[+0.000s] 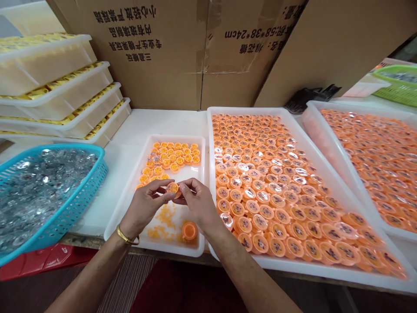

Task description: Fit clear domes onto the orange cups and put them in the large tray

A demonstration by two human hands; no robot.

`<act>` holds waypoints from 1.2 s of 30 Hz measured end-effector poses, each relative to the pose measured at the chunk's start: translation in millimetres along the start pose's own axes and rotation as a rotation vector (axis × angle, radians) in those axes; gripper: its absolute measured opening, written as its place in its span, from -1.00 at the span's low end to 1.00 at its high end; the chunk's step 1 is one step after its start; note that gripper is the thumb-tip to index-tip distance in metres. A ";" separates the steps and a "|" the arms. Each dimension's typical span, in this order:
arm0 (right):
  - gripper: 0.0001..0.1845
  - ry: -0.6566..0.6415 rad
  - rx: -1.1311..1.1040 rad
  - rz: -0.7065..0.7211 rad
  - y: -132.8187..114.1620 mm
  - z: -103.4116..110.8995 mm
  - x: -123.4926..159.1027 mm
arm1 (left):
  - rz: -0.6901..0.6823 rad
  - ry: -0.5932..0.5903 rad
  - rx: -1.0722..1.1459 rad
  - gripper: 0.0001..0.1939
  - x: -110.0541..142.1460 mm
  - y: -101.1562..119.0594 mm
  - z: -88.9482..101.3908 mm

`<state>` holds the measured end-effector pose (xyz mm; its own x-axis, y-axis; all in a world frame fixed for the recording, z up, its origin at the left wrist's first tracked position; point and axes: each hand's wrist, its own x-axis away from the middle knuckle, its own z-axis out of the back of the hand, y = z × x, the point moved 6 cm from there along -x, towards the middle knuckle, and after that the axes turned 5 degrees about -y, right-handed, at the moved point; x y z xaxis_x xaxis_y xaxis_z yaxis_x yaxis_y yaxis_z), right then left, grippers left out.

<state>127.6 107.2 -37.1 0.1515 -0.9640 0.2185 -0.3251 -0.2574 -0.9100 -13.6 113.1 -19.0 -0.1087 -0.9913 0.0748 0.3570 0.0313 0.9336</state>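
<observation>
Above the small white tray (125, 195), both hands are closed on one small orange plastic cup (172, 188) with a patterned top. My left hand (146, 204), with a gold bracelet at the wrist, pinches the cup's left side between thumb and fingers. On its right side, the thumb and fingers of my right hand (198, 204) press against it. Behind the hands, several open orange cups (176, 158) with yellow pieces inside stand in the tray. Loose yellow bits (163, 219) lie nearer me, beside a lone orange cup (189, 231).
At right, a large white tray (211, 174) holds rows of covered orange cups, with another full tray (355, 178) beyond. A blue basket (61, 217) of clear plastic pieces stands left. Stacked white trays (94, 98) and cardboard boxes (163, 82) line the back.
</observation>
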 end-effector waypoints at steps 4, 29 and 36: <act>-0.83 -0.004 -0.008 0.009 -1.1 -0.2 0.7 | -0.024 0.002 -0.038 -0.61 1.2 3.3 -1.1; -0.83 0.051 -0.044 0.012 1.6 4.1 -1.0 | -0.530 -0.004 -0.707 -0.79 8.0 43.8 -8.5; -0.72 0.011 -0.011 0.031 -2.5 1.8 0.4 | -0.550 -0.001 -0.819 -0.83 8.9 48.7 -12.4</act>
<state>130.1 107.7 -35.4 0.1310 -0.9721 0.1945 -0.3392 -0.2283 -0.9126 14.3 104.3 22.8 -0.4524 -0.8412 -0.2962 0.7890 -0.5324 0.3068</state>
